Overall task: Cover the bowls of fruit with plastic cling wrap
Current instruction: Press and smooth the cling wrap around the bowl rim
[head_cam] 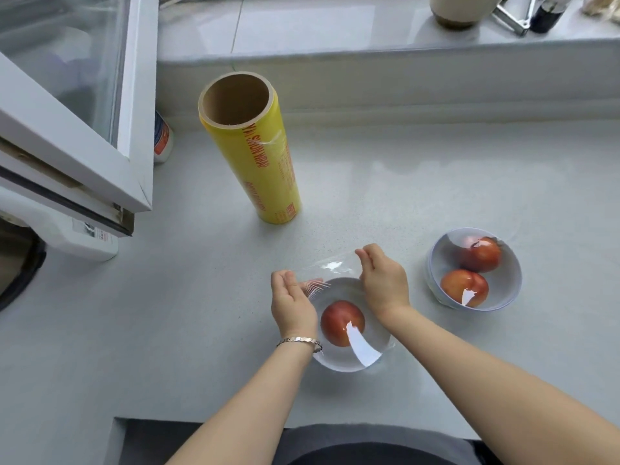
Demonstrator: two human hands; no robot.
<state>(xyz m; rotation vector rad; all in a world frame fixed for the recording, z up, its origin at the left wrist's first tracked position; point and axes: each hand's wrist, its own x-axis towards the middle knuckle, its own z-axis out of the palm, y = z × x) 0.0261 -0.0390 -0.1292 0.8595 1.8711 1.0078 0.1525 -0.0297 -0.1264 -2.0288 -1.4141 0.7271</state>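
A white bowl (349,362) with one red fruit (337,318) sits on the counter near me, with a sheet of clear cling wrap (332,266) stretched over it. My left hand (292,305) pinches the wrap's far left edge beside the bowl's rim. My right hand (382,280) pinches the wrap at the far right of the rim. To the right stands a second white bowl (510,280) holding two red fruits (464,286), with film over its top. The yellow cling wrap roll (265,162) stands upright behind them.
An open white-framed window (67,129) juts over the counter at left. A small orange-labelled bottle (162,139) stands behind its frame. A raised ledge (369,55) along the back carries a jar and utensils. The counter's front edge (201,421) is close to my body.
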